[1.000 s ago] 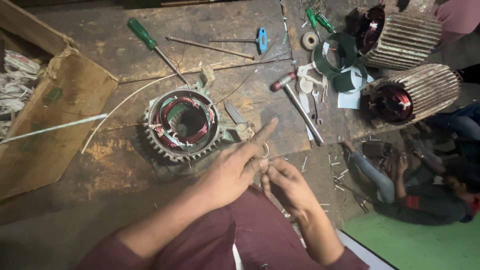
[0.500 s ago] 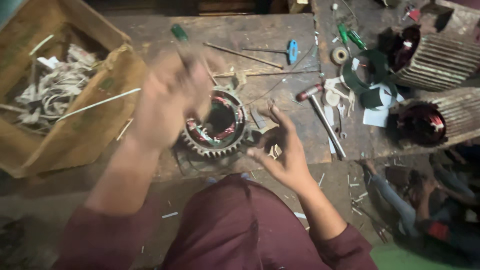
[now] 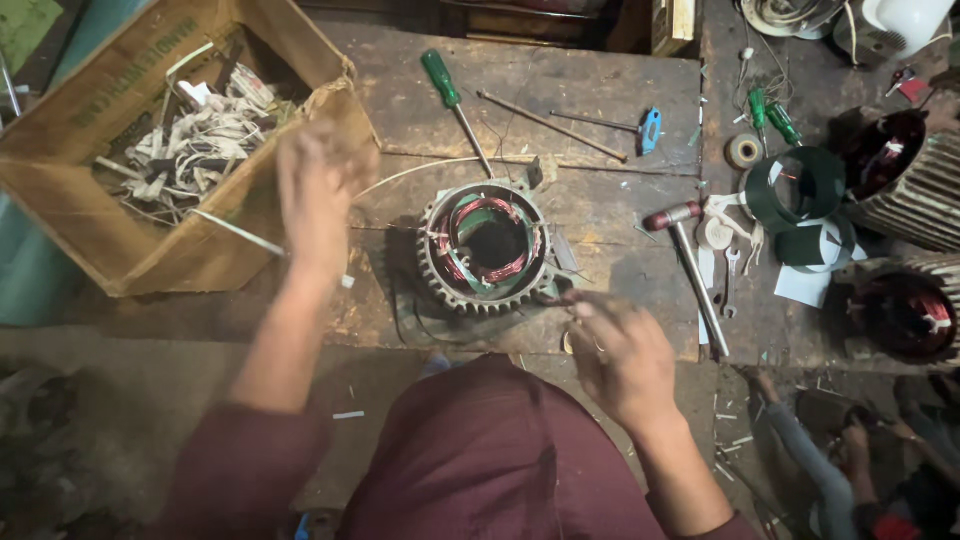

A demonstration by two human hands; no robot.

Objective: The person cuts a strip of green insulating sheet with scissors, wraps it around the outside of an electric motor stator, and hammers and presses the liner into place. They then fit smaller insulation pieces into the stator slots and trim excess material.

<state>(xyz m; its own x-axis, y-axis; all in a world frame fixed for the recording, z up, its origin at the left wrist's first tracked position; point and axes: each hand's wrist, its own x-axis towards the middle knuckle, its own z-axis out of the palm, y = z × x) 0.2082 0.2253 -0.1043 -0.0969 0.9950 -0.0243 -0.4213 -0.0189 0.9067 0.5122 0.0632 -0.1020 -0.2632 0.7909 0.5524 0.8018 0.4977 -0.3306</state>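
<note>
The person looks down on a worn wooden tabletop (image 3: 600, 90). In the middle of it lies a round motor stator (image 3: 486, 248) with a toothed metal rim and red and green copper windings inside the ring.

The left hand (image 3: 318, 185) is raised above the near right corner of a cardboard box (image 3: 215, 255), which stands at the left of the tabletop and holds a heap of pale wire scraps (image 3: 195, 140). This hand is blurred, so it is not possible to tell if the fingers are wide or closed, or if they hold something. A thin white strip (image 3: 235, 232) passes just beside it, across the front of the box.

The right hand (image 3: 622, 352) is low, just beside the lower right edge of the stator. Its fingers are bent inward and close together. They seem to pinch something small near the rim, but the object is too small and blurred to name.

Behind the stator lies a green-handled screwdriver (image 3: 455, 105), and further right a thin metal rod (image 3: 550, 125). A hammer (image 3: 690, 270) with a dark red head lies at the right of the stator, well apart from the right hand. Near the right edge there are rolls of green tape (image 3: 795, 190) and two larger finned motor housings (image 3: 915, 185).

At the bottom right, another person's hand (image 3: 765, 385) and sleeve are visible at floor level.
</note>
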